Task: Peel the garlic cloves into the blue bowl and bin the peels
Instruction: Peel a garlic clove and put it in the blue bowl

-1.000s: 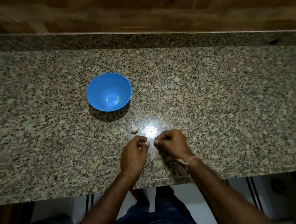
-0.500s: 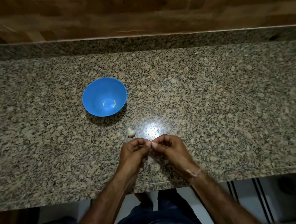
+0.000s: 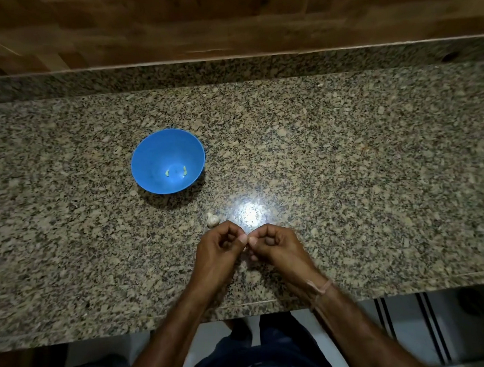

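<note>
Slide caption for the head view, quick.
Left hand and right hand pinch a garlic clove over the counter; blue bowl holds two pieces.

The bowl [image 3: 148, 167] is bright blue, holding two pale yellow cloves [image 3: 184, 170]. The counter [image 3: 349, 175] is granite speckled beige, grey and black; the wall [image 3: 223, 18] behind is brown wood grain. The garlic piece [image 3: 212, 219] lying there is off-white, and the garlic bit [image 3: 245, 249] pinched between the left hand [image 3: 220, 252] and right hand [image 3: 278, 246] looks pale. The floor [image 3: 402, 319] is white with black stripes.
</note>
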`<state>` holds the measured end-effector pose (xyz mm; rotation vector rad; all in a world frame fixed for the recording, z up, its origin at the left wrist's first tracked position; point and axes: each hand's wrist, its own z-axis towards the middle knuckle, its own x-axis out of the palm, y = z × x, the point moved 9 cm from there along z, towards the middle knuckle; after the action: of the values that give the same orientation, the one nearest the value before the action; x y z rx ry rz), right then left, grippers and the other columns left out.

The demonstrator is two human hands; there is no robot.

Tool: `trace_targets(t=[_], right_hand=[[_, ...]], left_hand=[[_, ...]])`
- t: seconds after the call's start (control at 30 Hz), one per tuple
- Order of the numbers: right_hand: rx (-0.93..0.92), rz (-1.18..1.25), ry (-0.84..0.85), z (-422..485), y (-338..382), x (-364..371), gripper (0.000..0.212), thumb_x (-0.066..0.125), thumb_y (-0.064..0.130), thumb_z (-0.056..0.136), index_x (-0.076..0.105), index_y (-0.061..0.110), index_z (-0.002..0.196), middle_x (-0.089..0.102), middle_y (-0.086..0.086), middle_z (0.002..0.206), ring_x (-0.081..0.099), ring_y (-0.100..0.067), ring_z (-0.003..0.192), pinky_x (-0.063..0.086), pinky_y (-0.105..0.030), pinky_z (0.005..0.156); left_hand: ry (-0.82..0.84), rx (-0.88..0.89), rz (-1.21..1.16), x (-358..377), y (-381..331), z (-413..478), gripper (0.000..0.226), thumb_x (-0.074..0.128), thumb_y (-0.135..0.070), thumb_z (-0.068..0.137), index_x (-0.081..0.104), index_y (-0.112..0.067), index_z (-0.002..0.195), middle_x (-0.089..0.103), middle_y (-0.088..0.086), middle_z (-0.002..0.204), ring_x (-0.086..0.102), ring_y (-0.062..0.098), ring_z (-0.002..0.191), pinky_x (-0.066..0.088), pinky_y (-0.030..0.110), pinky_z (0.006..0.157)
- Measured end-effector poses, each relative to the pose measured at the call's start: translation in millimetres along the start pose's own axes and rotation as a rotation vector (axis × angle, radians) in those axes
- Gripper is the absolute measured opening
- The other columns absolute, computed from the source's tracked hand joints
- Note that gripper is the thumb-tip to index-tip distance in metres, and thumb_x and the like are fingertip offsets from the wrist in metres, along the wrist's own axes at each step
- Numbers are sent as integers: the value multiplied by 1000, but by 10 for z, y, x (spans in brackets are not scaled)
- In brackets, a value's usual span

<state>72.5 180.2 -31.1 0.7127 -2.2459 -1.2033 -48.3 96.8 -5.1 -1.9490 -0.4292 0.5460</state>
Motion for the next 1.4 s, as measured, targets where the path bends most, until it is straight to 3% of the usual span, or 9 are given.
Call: trace_targets(t=[0.23,0.43,0.57,0.73,0.9,1.07,1.2,1.3,1.4], right_hand=[[-29,14,141,-29,103,112,26,64,14,102,61,-11,99,66,-8,78,61,-18,70,55,-29,69],[-127,-179,100,-24,252,133,22,67,24,102,64,5,92,64,-23,84,62,-29,78,54,-44,73],[-291,-404,66,-37,424,202,21,68,23,100,61,10,85,57,0,70,51,-12,67,41,-29,62],[-8,-70,129,-54,156,187,22,65,17,102,62,-3,93,59,-12,80,57,-23,76,53,-34,70],[-296,-452,-1,-87,383,138,19,67,22,101,62,11,86,59,1,71,53,-10,66,43,-26,60],[-66,-177,66,-41,205,154,18,63,17,104,63,7,88,63,-2,74,58,-16,71,51,-26,63],[-397,-539,-7,-102,397,140,15,65,16,102,64,13,87,64,-4,75,61,-27,71,49,-40,62],[-258,-370,46,-72,279,141,19,65,18,103,64,10,86,67,-9,80,63,-30,77,54,-38,69],[-51,-221,67,-50,143,115,23,61,15,104,66,14,82,64,-4,77,58,-18,77,52,-26,69]], left_hand=[[47,68,55,-38,-80,52,11,68,-20,94,68,-17,83,69,5,80,66,32,83,56,44,76],[74,-12,-93,-21,-67,-14,18,62,-13,101,64,-9,84,61,1,75,55,13,73,45,27,68],[72,-65,-209,11,-17,-74,19,56,-15,105,58,-1,91,54,7,71,47,16,66,40,29,60],[5,111,50,-35,-174,-81,17,58,-14,104,60,-14,87,61,2,79,56,11,75,47,27,66],[71,-92,-108,72,-30,-106,24,50,-12,106,54,-13,83,47,-2,64,42,10,59,34,22,51],[-12,91,131,23,-144,-122,23,48,-21,109,52,-15,87,54,7,75,47,13,67,37,25,57],[77,-179,-147,138,59,-125,28,45,-21,109,49,-19,81,44,-1,67,41,13,59,30,26,49],[-2,8,28,104,-133,-149,28,44,-25,111,47,-12,87,48,-3,69,45,8,61,35,22,51],[-31,137,174,102,-241,-159,27,43,-24,111,48,-14,87,51,-6,70,46,3,64,38,18,56]])
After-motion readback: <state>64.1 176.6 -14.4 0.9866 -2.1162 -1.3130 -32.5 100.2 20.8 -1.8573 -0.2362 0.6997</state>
